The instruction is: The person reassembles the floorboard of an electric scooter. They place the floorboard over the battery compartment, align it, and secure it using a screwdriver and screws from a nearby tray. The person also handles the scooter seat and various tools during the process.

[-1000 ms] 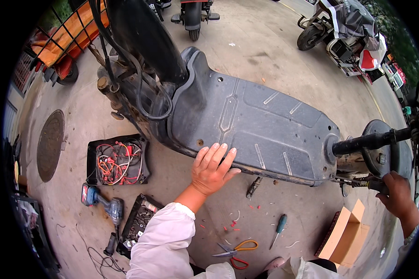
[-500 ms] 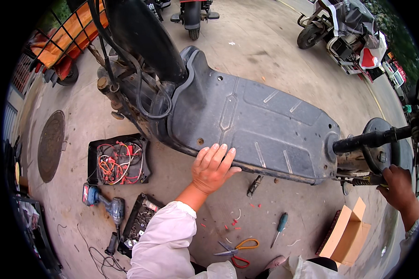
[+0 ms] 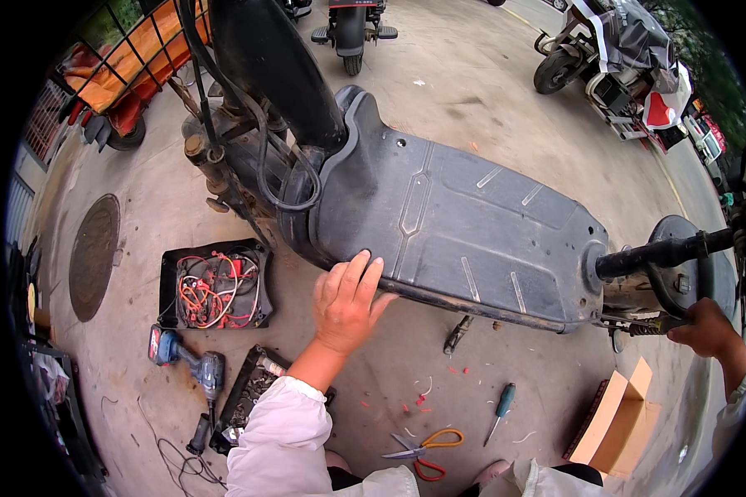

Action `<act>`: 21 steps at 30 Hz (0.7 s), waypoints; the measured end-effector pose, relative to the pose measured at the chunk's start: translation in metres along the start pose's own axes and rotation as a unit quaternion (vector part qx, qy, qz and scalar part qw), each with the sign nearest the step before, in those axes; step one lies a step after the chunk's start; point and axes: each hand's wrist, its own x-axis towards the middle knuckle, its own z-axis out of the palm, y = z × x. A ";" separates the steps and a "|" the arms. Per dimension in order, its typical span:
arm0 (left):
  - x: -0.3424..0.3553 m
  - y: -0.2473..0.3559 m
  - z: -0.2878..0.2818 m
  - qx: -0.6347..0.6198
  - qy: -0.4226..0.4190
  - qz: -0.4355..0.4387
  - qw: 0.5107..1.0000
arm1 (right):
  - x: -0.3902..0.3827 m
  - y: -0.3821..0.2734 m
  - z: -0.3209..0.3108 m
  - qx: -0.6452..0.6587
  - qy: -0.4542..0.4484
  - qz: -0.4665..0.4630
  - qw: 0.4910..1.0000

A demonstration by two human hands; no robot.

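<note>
In front of me stands an electric scooter with a dark grey plastic footboard (image 3: 464,217). My left hand (image 3: 346,308) lies on the footboard's near edge, fingers stretched out and fingertips by its left corner, holding nothing. At the scooter's right end, my right hand (image 3: 711,331) is closed around the lower part of a black curved bar (image 3: 665,291). The palm side of that grip is hidden. A spring (image 3: 643,330) sits just left of it. Black cables (image 3: 265,166) loop beside the thick black tube (image 3: 278,74) at the scooter's left end.
On the ground lie a black tray of wires (image 3: 215,286), a cordless power tool (image 3: 203,369), a tray of small parts (image 3: 253,389), scissors (image 3: 423,447), a screwdriver (image 3: 502,406) and an open cardboard box (image 3: 613,422). A manhole cover (image 3: 94,257) is at left. Parked vehicles stand beyond.
My left hand has slid left along the footboard's near edge, its fingertips now over the corner hole. My right hand has shifted slightly away from the spring onto the curved bar.
</note>
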 end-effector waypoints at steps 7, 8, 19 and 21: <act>0.004 -0.012 -0.004 -0.019 -0.012 0.020 1.000 | 0.000 0.004 0.002 -0.012 0.017 -0.002 1.000; 0.003 -0.013 -0.002 -0.020 -0.006 0.023 1.000 | 0.000 0.004 0.002 -0.009 0.019 -0.005 1.000; -0.002 -0.014 0.006 -0.031 0.037 0.028 0.998 | 0.003 0.024 0.018 -0.043 0.099 -0.083 0.991; -0.007 -0.016 0.013 -0.030 0.070 0.015 0.997 | 0.001 0.021 0.018 -0.030 0.089 -0.109 0.990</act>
